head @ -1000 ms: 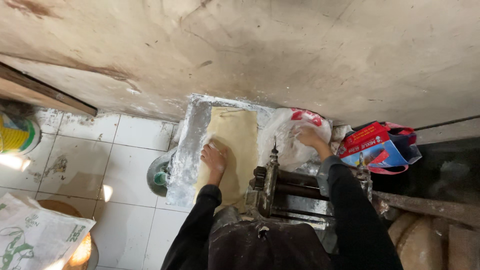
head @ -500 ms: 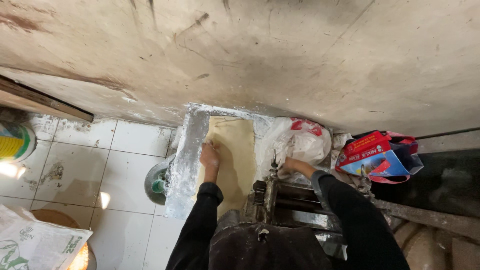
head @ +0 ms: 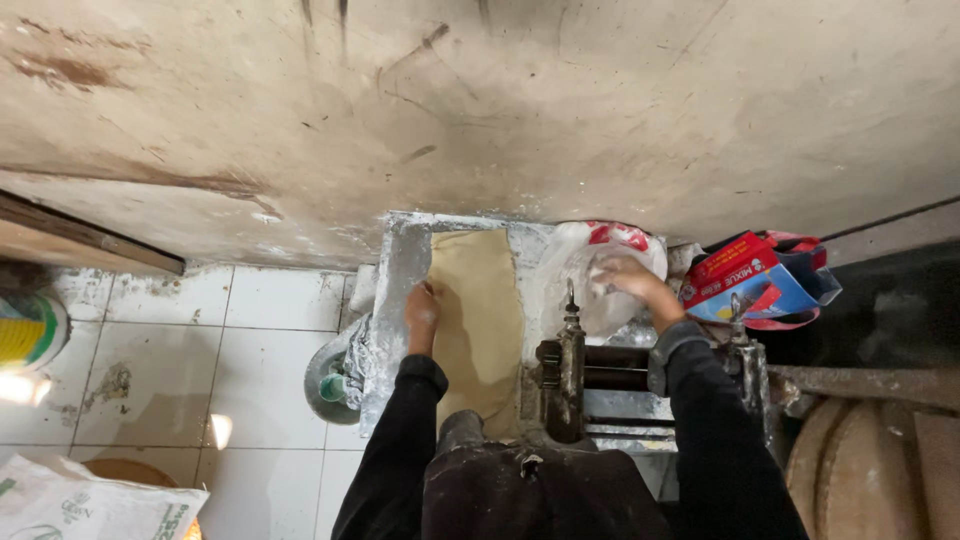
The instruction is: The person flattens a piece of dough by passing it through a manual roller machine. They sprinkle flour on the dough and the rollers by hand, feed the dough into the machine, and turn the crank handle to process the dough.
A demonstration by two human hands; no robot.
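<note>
A long tan sheet of dough lies on a flour-dusted metal tray that runs from a roller machine to the wall. My left hand rests flat on the sheet's left edge. My right hand is inside a clear plastic bag with red print to the right of the tray. Its fingers look curled in the bag; what they hold is hidden. Both arms wear black sleeves.
A stained plaster wall rises just beyond the tray. A red and blue box sits at the right. On the white tiled floor at the left are a round metal container and a printed sack.
My right hand dropped toward the roller machine half a second ago and is now back up in the plastic bag. My left hand stayed on the dough sheet.
</note>
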